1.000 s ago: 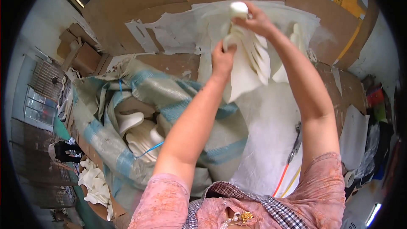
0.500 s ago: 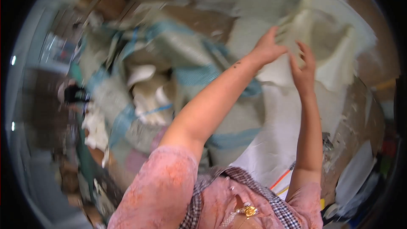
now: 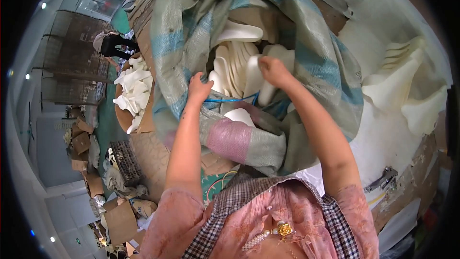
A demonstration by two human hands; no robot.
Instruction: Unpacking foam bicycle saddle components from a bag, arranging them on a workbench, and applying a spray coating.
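Note:
A large green woven sack (image 3: 326,67) with blue stripes gapes in front of me, its mouth towards me. White curved foam pads (image 3: 235,67) lie stacked inside, nested in a row with a few loose ones beside them. At the left of the mouth, my left hand (image 3: 199,88) is against the sack's inner edge, thumb and fingers apart. My right hand (image 3: 275,71) reaches into the mouth with its fingers curled in at a white pad. A blue strap (image 3: 225,100) crosses the near side of the opening, below both hands.
More pale pads (image 3: 395,79) lie on a white-covered surface (image 3: 366,134) at the right. A dark metal tool (image 3: 383,178) is near its front. A box of white pieces (image 3: 139,115), a black basket (image 3: 125,162) and cardboard boxes (image 3: 122,223) stand at left; a person (image 3: 112,45) bends farther back.
Both hands have moved left from the pale pads on the white surface to the sack's mouth. My view has turned left, so the sack is now in the middle.

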